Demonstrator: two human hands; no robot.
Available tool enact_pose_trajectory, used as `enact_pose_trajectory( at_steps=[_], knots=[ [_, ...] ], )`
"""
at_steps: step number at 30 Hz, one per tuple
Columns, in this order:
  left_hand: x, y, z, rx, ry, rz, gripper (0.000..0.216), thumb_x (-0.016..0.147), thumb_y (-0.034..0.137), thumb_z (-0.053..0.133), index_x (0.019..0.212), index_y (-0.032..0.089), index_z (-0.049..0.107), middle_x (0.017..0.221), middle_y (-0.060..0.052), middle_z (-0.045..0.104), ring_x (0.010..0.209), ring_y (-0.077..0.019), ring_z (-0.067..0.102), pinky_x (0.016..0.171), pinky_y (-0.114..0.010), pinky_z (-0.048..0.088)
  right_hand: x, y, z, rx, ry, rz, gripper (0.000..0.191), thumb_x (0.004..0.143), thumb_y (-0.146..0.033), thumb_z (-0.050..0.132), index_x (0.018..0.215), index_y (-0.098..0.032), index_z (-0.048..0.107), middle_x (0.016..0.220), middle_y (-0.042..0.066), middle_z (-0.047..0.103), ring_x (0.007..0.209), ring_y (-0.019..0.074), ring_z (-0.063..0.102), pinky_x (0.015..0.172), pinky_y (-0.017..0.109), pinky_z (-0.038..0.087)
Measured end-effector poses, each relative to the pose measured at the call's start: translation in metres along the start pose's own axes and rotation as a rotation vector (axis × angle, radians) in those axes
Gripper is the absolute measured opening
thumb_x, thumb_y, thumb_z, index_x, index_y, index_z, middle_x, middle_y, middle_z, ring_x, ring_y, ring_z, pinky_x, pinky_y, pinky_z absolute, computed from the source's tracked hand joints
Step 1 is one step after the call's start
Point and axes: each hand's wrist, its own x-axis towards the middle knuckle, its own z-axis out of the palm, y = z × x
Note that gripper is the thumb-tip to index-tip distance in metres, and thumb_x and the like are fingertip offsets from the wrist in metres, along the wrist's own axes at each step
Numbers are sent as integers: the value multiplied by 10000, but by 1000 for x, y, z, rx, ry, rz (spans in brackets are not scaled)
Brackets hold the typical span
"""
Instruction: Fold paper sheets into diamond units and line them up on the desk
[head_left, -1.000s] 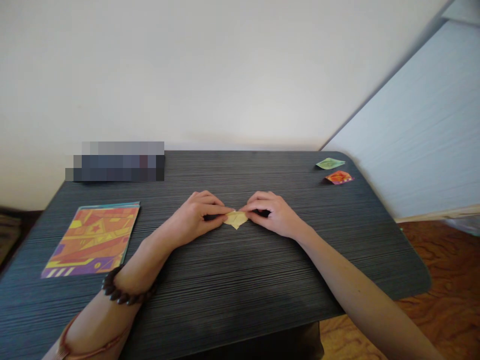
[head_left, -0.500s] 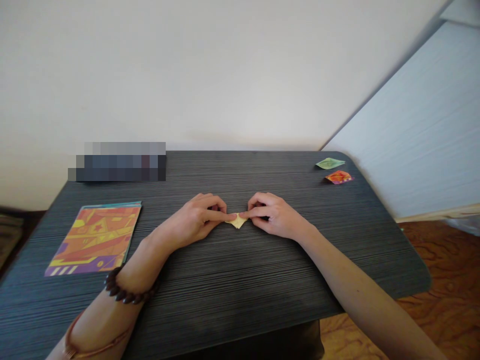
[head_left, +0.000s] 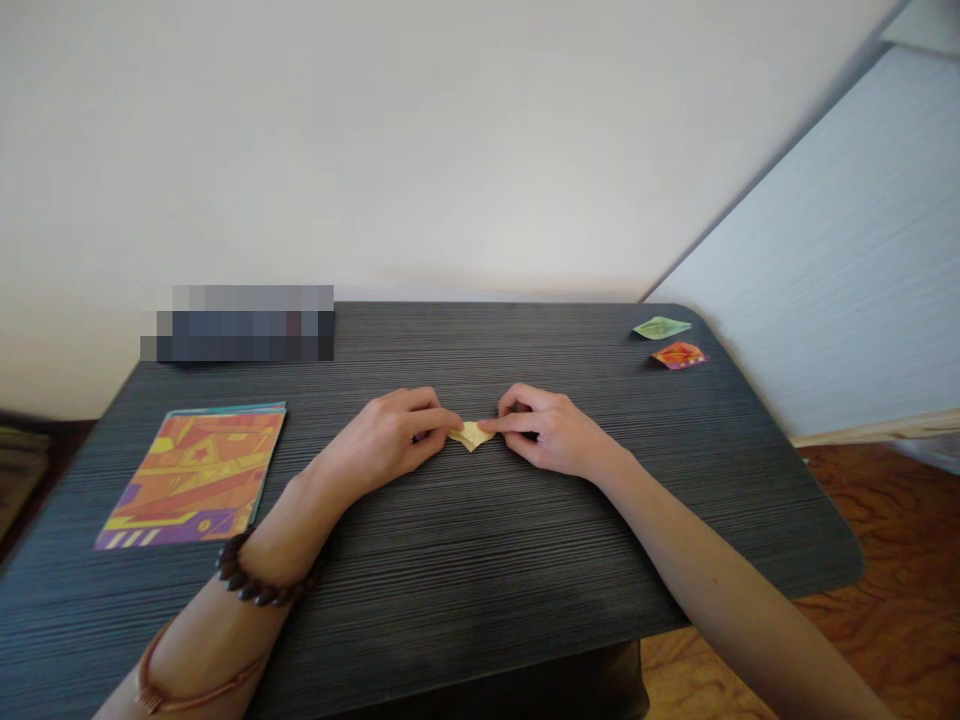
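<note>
left hand (head_left: 394, 437) and right hand (head_left: 553, 432) pinch folded yellow paper (head_left: 472, 438).

Our forearms (head_left: 716, 575) slant inward toward the yellow paper (head_left: 472, 437), and we pinch its left side with our left hand (head_left: 390, 432) and its right side with our right hand (head_left: 556, 432), fingers (head_left: 431, 422) bent, wrists (head_left: 613, 464) apart.
</note>
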Motion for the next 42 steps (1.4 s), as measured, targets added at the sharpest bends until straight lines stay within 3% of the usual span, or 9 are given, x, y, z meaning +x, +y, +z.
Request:
enact_pose_trajectory(
  at_steps=[4,10,18,26,31,42],
  knots=[
    [0,0,3,2,30,-32,198,866,213,488,959,228,662,797,-8,566,673,-111,521,659,-237,406,2,-6,0,-13,13,40,295,839,-179,508,1081,-232,668,937,40,594,738,122,559,716,275,462],
    [1,-2,7,25,32,38,176,865,240,509,936,220,669,879,-15,630,763,-131,563,749,-272,407,3,-9,7,-29,54,61,250,863,-291,519,1034,-203,679,921,41,613,775,137,575,751,293,452],
    [2,0,4,29,28,34,179,888,289,502,894,215,665,827,-3,631,729,-119,559,703,-255,390,4,-4,8,80,106,97,141,859,-246,545,921,-190,660,806,5,616,707,106,557,678,238,431],
    [2,-1,5,32,30,5,180,886,279,499,894,238,675,772,3,583,661,-103,515,650,-232,381,2,-2,11,39,148,44,178,873,-220,518,934,-220,685,776,5,565,640,86,522,594,211,404],
    [-1,-5,3,28,-12,51,174,872,240,512,938,238,673,855,-11,588,731,-117,536,699,-244,398,-1,2,9,-20,93,-35,199,844,-183,538,967,-226,689,834,14,586,678,96,535,609,222,410],
    [-1,-3,-1,25,-36,83,188,860,203,498,937,223,667,873,-19,582,739,-121,541,716,-251,424,-4,0,6,-102,48,-56,255,842,-187,512,1010,-257,691,892,31,585,699,114,533,643,260,435]
  ],
)
